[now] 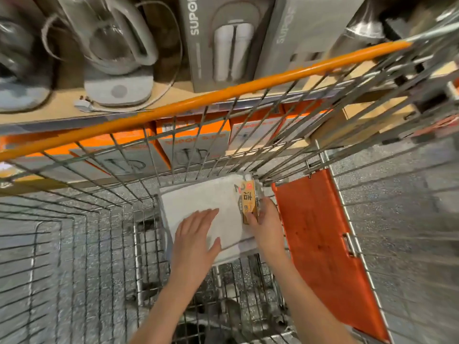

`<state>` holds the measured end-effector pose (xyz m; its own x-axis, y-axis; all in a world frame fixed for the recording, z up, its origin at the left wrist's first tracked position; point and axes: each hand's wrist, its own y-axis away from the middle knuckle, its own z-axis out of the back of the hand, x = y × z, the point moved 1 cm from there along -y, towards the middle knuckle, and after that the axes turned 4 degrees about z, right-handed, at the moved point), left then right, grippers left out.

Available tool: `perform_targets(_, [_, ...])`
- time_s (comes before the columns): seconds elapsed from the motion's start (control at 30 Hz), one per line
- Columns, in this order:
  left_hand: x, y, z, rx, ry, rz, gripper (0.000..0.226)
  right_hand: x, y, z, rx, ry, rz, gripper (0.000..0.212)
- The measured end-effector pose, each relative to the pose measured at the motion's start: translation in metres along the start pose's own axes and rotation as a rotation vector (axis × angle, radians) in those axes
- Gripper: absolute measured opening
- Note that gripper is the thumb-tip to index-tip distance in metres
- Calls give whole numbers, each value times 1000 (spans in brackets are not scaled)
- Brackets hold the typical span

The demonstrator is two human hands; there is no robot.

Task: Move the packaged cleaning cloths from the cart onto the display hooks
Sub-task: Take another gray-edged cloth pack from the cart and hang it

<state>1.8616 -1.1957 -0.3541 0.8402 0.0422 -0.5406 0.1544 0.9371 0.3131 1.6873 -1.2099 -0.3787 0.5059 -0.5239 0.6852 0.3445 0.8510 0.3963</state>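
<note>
The pick-up step is in hand: a stack of white packaged cleaning cloths (203, 204) lies in the far corner of the silver wire shopping cart (82, 244), beside its orange plastic seat flap (320, 234). The left hand (196, 234) rests flat, fingers spread, on top; the right hand (267, 224) has its grip pinching the orange-yellow label band (248, 197). Next likely comes lifting the cloths clear of the wire wall; no display hooks are visible.

Motion-blurred: kettles (116, 45) and SUPOR boxes (223, 40) on shelf, cropped at top edge; label (249, 202) print illegible; right hand (267, 224) fingertips hidden under cloth pack (198, 202).
</note>
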Motion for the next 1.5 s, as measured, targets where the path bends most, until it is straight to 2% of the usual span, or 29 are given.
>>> perform_targets(0.13, [18, -1, -19, 72, -8, 24, 66, -5, -9, -7, -2, -134, -184, 59])
perform_targets(0.27, [29, -8, -23, 61, 61, 65, 72, -9, -13, -9, 0, -143, -252, 63])
perform_targets(0.4, [33, -11, -17, 84, 31, 37, 75, -12, -13, -14, 17, -167, -255, 78])
perform_targets(0.6, [41, -11, -14, 59, 4, 2, 72, -9, -16, -13, 82, -258, -250, 83])
perform_targets(0.73, [43, -12, -18, 51, -80, 48, 75, -10, -15, -13, 111, -287, -246, 92])
perform_targets(0.87, [44, -15, -20, 73, -122, 62, 76, -8, -14, -11, 126, -273, -205, 84])
perform_targets(1.0, [40, -11, -13, 61, -32, 85, 69, -3, -13, -9, 147, -288, -170, 96])
perform_targets(1.3, [52, -11, -13, 37, -57, 73, 70, 2, -2, -18, 138, -256, -216, 44])
perform_targets(1.43, [57, -12, -14, 41, -56, 51, 70, 8, 2, -20, 106, -234, -204, 47])
perform_targets(1.5, [59, -11, -14, 45, -58, 46, 70, 9, 1, -18, 124, -262, -200, 57])
